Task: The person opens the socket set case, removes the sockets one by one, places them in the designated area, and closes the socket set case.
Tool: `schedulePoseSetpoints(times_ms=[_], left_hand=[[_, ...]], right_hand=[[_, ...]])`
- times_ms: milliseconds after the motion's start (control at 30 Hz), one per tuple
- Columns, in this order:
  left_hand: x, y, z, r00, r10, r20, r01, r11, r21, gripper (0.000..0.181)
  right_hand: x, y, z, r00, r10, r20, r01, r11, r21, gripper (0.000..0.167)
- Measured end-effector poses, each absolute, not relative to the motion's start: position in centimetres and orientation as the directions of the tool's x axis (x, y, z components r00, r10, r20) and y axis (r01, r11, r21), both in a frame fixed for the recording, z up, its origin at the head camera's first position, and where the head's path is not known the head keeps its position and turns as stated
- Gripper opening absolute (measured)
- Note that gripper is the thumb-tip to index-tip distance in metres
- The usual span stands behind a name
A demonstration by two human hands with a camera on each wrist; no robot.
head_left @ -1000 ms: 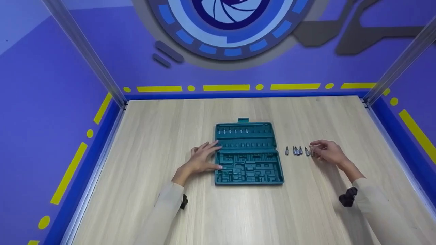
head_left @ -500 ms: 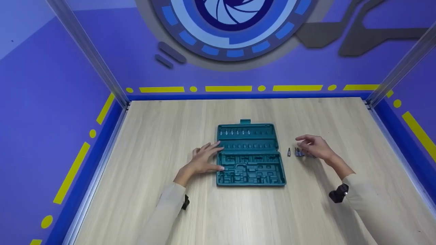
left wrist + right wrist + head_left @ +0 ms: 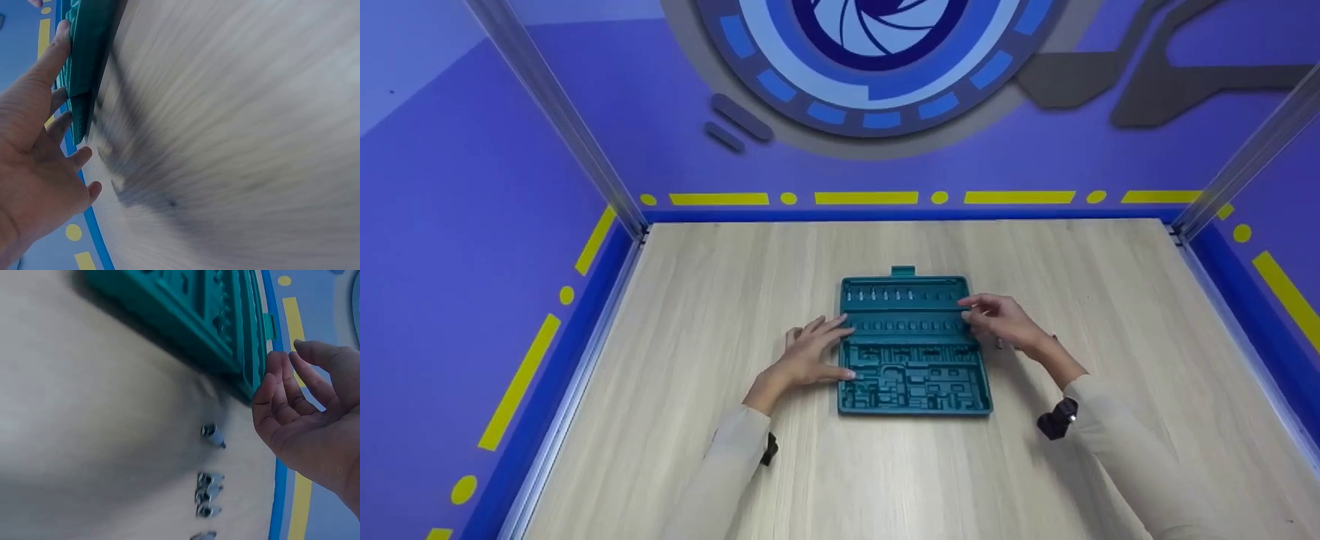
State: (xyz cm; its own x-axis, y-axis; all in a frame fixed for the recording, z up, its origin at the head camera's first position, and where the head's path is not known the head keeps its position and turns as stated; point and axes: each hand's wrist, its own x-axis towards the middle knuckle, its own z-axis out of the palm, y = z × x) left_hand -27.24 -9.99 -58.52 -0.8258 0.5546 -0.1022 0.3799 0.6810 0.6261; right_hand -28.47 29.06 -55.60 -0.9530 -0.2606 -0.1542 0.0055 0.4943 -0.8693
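Observation:
A green plastic tool case (image 3: 915, 379) lies unfolded on the table. My left hand (image 3: 802, 360) rests at its left edge, fingers spread, thumb on the lower rim and fingertips by the upper half. My right hand (image 3: 1005, 324) is over the right edge of the upper half. Its thumb and index finger come together at the tips, around a small bit socket that is almost wholly hidden. Several silvery bit sockets (image 3: 886, 295) stand in the case's top row, on the left. More loose bit sockets (image 3: 207, 495) lie on the table right of the case, mostly covered by my right hand in the head view.
The pale wooden table (image 3: 735, 300) is bounded by blue-purple panels (image 3: 780, 169) with yellow marks. Metal posts (image 3: 577, 142) stand at the back corners. A latch tab (image 3: 903, 271) sticks out from the case's far edge.
My right hand has moved left from the far end of the loose bit sockets to the case's upper right edge. The left hand stays on the case; the view has shifted slightly.

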Motion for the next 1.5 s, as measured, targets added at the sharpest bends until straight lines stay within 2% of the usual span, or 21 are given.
schedulePoseSetpoints(times_ms=[233, 467, 600, 767, 1033, 1167, 1500], left_hand=[[-27.2, -9.9, -58.8, -0.828, 0.551, -0.1, 0.376, 0.68, 0.63, 0.08], [-27.1, -10.4, -58.7, -0.832, 0.543, -0.112, 0.372, 0.696, 0.614, 0.081], [-26.9, -10.3, -58.8, -0.829, 0.546, -0.12, 0.371, 0.698, 0.612, 0.082], [-27.0, -9.9, -58.9, -0.822, 0.557, -0.117, 0.376, 0.686, 0.623, 0.082], [-27.2, -10.0, -58.9, -0.822, 0.559, -0.113, 0.373, 0.677, 0.635, 0.082], [-27.3, -10.3, -58.9, -0.828, 0.552, -0.096, 0.375, 0.674, 0.637, 0.082], [-27.1, -10.1, -58.8, -0.833, 0.545, -0.098, 0.368, 0.676, 0.638, 0.08]], right_hand=[[-30.1, 26.0, -55.8, -0.957, -0.274, -0.094, -0.045, 0.459, -0.887, 0.038], [-32.4, 23.3, -57.3, -0.965, -0.258, 0.044, -0.172, 0.498, -0.85, 0.032], [-33.1, 22.3, -58.3, -0.97, -0.238, 0.059, -0.183, 0.545, -0.818, 0.03], [-33.6, 21.6, -58.7, -0.977, -0.209, 0.036, -0.162, 0.627, -0.762, 0.03], [-34.2, 20.7, -58.5, -0.978, -0.206, -0.035, -0.142, 0.775, -0.616, 0.041], [-34.6, 20.5, -58.3, -0.973, -0.217, -0.077, -0.119, 0.762, -0.637, 0.042], [-34.9, 20.5, -58.0, -0.968, -0.161, -0.195, 0.029, 0.694, -0.719, 0.042]])
